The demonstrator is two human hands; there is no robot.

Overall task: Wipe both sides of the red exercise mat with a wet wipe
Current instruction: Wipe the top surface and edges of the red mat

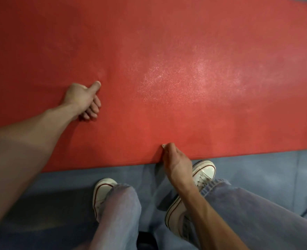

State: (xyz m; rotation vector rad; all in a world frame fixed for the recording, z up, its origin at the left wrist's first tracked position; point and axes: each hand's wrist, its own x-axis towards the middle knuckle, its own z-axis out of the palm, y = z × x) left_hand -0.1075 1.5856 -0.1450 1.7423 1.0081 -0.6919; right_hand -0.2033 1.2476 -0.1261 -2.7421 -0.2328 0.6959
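Left arm: bare forearm comes in from the lower left corner and stretches out over the mat, pretty much straight.

Left hand: the left hand (83,101) sits on the mat well in from the near edge. Thumb sticks out flat against the surface, the other fingers are curled under toward the palm. Doesn't look like it's holding anything, more like bracing on the knuckles.

Mat: the big flat red textured exercise mat (167,51) lies spread out on the floor and fills the whole upper part of the view, running off the left, top and right sides. Its near long edge runs across just in front of the shoes. There's a shiny, sparkly patch a bit right of centre.

Left shoe: white canvas sneaker with a red stripe (102,193) on the floor, toe near the mat's edge but not touching, mostly covered by a light blue jeans leg (120,213).

Wipe: a small white wet wipe (164,146), only a tiny corner pokes out past the fingertips, right on the mat close to the near edge.

Right hand: the right hand (176,159) reaches over the mat's edge, fingers bunched and pinching the wipe down against the red surface.

Right shoe: a second white sneaker (205,171) just right of that hand, toe almost at the mat's edge.

Floor: blue-grey tiled floor (266,174) below the mat.
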